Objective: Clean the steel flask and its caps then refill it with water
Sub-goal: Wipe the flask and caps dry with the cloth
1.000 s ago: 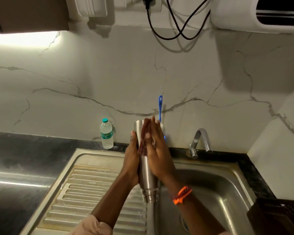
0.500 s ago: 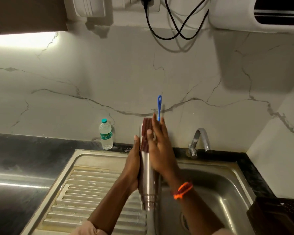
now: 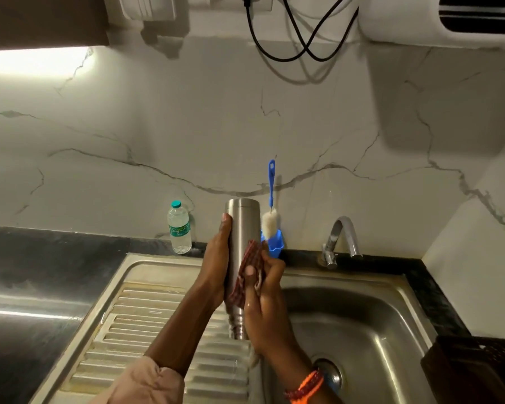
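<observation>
The steel flask point(image 3: 242, 225) is held upside down over the sink's edge, its threaded neck pointing down and its flat base up. My left hand point(image 3: 217, 263) grips its left side. My right hand point(image 3: 264, 298) presses a red checked cloth point(image 3: 247, 275) against the flask's lower right side. No caps are in view.
A steel sink basin point(image 3: 370, 325) with drain lies to the right, its ribbed drainboard point(image 3: 146, 330) to the left. The tap point(image 3: 343, 237), a blue bottle brush point(image 3: 271, 205) in a blue holder and a small plastic water bottle point(image 3: 179, 228) stand at the back. A dark basket point(image 3: 478, 371) sits at right.
My right hand and the cloth have slid down from the flask's upturned base to its lower part, baring the top of the flask. The left hand keeps its hold.
</observation>
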